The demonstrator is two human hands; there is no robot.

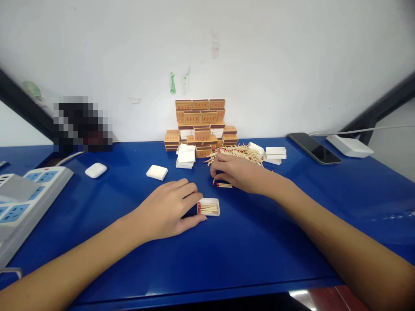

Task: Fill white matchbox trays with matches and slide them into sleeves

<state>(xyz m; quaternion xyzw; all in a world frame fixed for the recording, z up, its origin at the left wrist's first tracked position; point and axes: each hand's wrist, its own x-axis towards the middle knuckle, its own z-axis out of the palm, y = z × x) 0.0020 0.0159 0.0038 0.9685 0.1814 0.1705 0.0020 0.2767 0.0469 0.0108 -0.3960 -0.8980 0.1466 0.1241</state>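
My left hand (171, 208) rests on the blue tabletop, its thumb and fingers closed about the left end of a small white matchbox tray (212, 200). Red-tipped matches (210, 209) lie side by side in that tray, heads to the left. Farther back, my right hand (240, 172) pinches a match (213, 182) with its red head down near the table. Just below these fingers a short row of several matches (225, 185) lies on the table. Behind the right hand spreads a big heap of loose matches (241, 152), partly hidden by it.
Orange matchboxes (200, 117) are stacked against the wall. White trays (186, 155) stand left of the heap, more trays (275, 153) right of it, and a single tray (157, 172) nearer. A phone (313, 147), white box (350, 146), earbud case (96, 170) and power strip (48, 181) flank them.
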